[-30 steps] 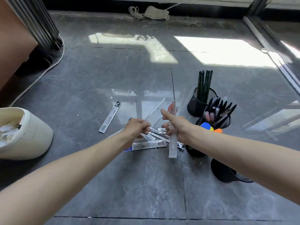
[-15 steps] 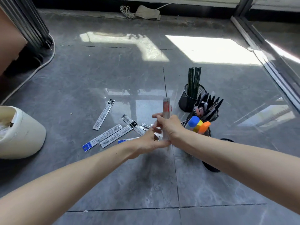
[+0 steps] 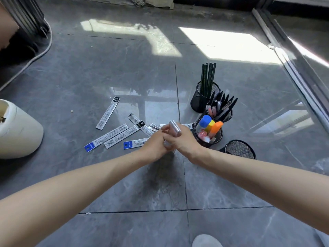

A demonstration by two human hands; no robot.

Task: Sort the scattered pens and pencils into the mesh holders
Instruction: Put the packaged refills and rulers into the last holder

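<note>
The left grip [image 3: 156, 145] has left the loose packets [image 3: 117, 135] on the floor [image 3: 124, 184] and now lies against the right grip [image 3: 183, 141], both closed round the clear packet [image 3: 175, 130]. That packet, a second ago hanging downward and then upright, now tilts with its top end toward the camera.

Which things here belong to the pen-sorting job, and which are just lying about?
Job in hand:
clear packet, gripped by the right hand and left hand
scattered packets on the floor
pencil holder, pen holder, highlighter holder, empty holder

Lying about:
white bin, cable, cloth, shoe
</note>
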